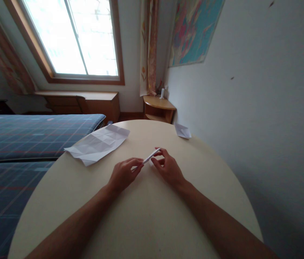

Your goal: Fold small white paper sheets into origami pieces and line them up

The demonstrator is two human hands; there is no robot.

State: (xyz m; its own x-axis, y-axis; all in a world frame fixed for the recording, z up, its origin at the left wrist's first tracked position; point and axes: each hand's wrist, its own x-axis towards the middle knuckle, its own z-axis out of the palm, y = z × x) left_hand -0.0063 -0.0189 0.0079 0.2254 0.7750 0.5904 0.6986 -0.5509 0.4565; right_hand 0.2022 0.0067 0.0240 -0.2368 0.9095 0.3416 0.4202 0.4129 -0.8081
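Note:
A narrow strip of folded white paper (pixel 151 155) is held slantwise above the round table (pixel 152 216), its far end pointing up and to the right. My left hand (pixel 126 173) pinches its near end between thumb and fingers. At the far end, the fingertips of my right hand (pixel 169 169) touch the paper from the far side, while the thumb stands apart below it. Left of my hands lies a large creased sheet of white paper (pixel 100 142), partly over the table's edge. A small folded white paper (pixel 183 131) rests near the far right edge.
A bed with a blue plaid cover (pixel 33 136) adjoins the table on the left. The white wall (pixel 262 126) runs close along the right. Beyond the table stand a wooden corner shelf (pixel 160 102) and a desk (pixel 100 96) under the window.

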